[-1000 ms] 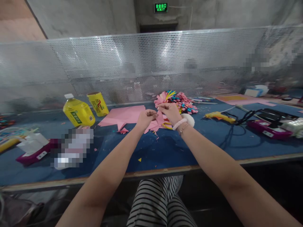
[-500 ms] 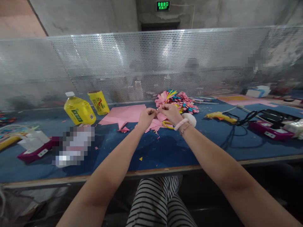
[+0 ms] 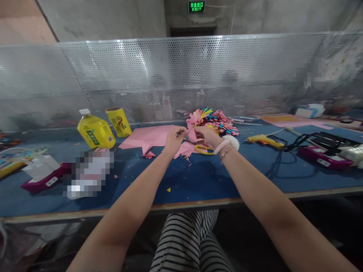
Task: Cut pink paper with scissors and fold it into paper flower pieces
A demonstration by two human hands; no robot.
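Observation:
Over the blue table, a small piece of pink paper [image 3: 192,135] is between my two hands. My right hand [image 3: 209,136], with a fluffy white band and a bracelet at the wrist, has its fingers closed on the paper's right side. The fingers of my left hand [image 3: 176,138] are pinched together at the left edge of the same piece; the exact contact is small and blurred. Beneath the hands lie cut pink pieces [image 3: 184,149] and yellow-handled scissors [image 3: 204,152]. Just behind is a heap of pink, blue and yellow paper flowers [image 3: 217,122].
Pink sheets [image 3: 149,136] lie left of my hands, with a yellow bottle [image 3: 96,130] and a yellow canister [image 3: 119,122] beyond. To the right are a yellow glue gun [image 3: 266,141], cables and a purple power strip [image 3: 324,156]. A perforated metal screen [image 3: 193,75] stands behind.
My right hand has shifted slightly right and down, away from the left fingertips. More of the pink paper shows between the hands, hanging upright. My left hand has barely moved.

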